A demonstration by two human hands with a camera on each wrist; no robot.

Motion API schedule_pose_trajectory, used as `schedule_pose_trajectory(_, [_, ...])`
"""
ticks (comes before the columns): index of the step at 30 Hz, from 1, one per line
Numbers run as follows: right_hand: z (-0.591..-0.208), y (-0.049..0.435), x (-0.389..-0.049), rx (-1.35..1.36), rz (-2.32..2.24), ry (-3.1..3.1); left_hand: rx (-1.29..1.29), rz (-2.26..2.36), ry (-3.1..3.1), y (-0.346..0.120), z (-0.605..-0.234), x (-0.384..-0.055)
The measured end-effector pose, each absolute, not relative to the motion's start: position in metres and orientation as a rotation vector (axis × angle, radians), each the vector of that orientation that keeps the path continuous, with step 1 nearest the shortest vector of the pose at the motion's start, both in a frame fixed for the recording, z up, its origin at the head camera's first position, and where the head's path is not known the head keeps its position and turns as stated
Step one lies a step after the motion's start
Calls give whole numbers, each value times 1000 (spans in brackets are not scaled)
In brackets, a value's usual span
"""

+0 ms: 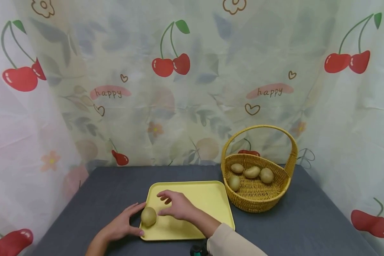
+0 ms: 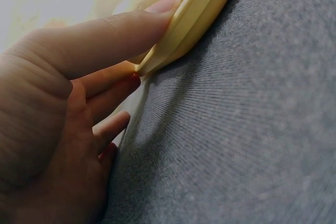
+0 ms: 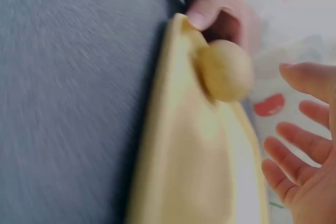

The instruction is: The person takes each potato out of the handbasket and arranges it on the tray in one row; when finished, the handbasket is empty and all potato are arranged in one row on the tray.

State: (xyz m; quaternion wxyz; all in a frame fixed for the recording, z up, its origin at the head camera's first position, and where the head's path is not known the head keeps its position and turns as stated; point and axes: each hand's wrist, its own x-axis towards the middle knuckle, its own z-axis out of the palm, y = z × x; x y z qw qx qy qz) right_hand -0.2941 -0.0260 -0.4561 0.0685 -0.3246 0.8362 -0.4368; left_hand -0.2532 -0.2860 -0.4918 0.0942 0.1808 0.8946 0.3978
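Observation:
One round brownish potato [image 1: 148,217] lies at the left end of a yellow tray [image 1: 192,231]. My left hand [image 1: 123,222] rests against the tray's left edge, its thumb on the rim near the front corner and its fingers spread along the side. In the left wrist view, that thumb [image 2: 121,35] lies across the rim beside the potato. Just right of the potato, my right hand [image 1: 179,206] hovers over the tray with parted fingers and nothing in them. The right wrist view shows a gap between these fingers [image 3: 299,142] and the potato.
A wicker basket [image 1: 257,206] with a tall arched handle stands behind the tray's right end. Several potatoes [image 1: 252,172] lie inside it. Dark grey cloth [image 1: 118,185] covers the table, and a cherry-print curtain [image 1: 195,117] hangs around its back and sides.

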Motion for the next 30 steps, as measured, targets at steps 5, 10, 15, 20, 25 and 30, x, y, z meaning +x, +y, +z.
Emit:
schedule_pose_trajectory(5, [-432, 4, -301, -1091, -1265, 2545, 512, 1179, 2649, -286, -493, -254])
schedule_pose_trajectory(10, [-410, 39, -306, -1177, -1190, 2588, 509, 1183, 2633, -287, -495, -256])
schedule_pose_trajectory(15, [-393, 74, -314, -1228, -1133, 2642, 504, 1186, 2638, -288, -495, -255])
schedule_pose_trajectory(20, [-379, 107, -322, -1197, -1106, 2633, 497, 1188, 2639, -287, -495, -255])
schedule_pose_trajectory(25, [-366, 138, -327, -1168, -1035, 2613, 489, 1183, 2631, -286, -496, -255])
schedule_pose_trajectory(30, [-356, 170, -335, -1162, -925, 2635, 506, 1181, 2629, -285, -497, -256])
